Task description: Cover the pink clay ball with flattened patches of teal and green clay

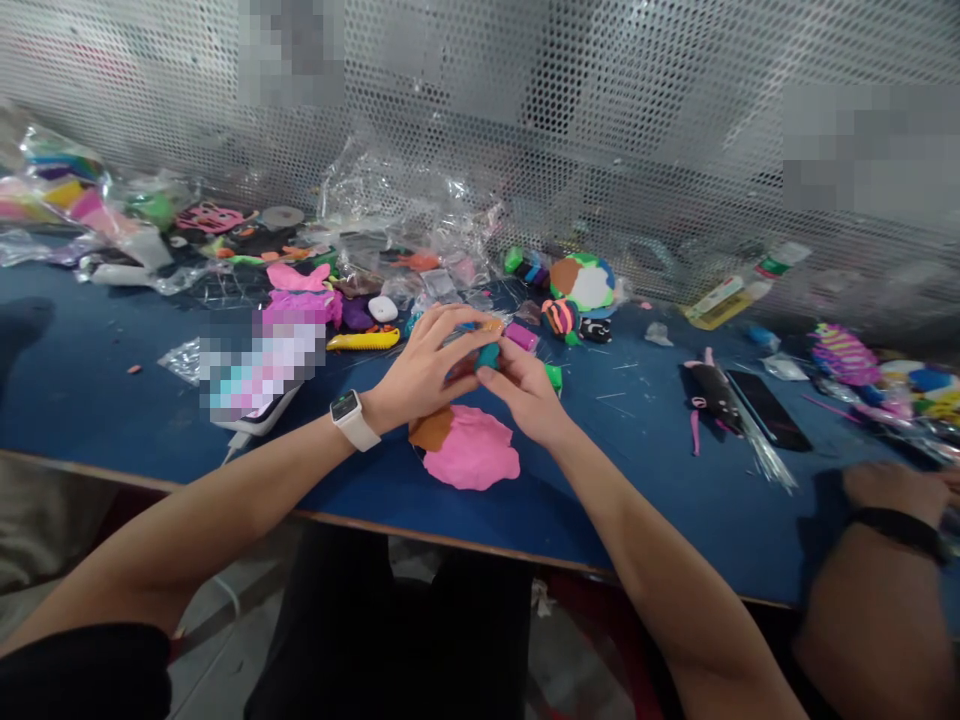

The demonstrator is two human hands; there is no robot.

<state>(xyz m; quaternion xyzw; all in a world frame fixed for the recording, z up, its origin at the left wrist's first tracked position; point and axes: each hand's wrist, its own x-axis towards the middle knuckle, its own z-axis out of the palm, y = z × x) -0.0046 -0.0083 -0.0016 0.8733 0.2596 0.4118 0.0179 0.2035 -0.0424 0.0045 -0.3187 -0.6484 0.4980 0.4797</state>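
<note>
Both my hands meet above the middle of the blue table. Between the fingers is a small lump of teal modelling clay (488, 356). My right hand (529, 390) pinches it with the thumb in front. Bent over it from the left, my left hand (431, 362) presses its fingers against the lump, partly hiding it. Just below my hands lies a flattened pink clay sheet (472, 450), with a brown clay patch (432, 430) at its left. A magenta piece (522, 337) and a green piece (554, 378) sit close beside my right hand.
A yellow utility knife (364, 341) and a propped phone (270, 370) lie to the left. Crumpled plastic wrap (405, 215) and clay pieces line the back. At right are a bottle (750, 285), a dark phone (769, 410) and another person's arm (885, 590).
</note>
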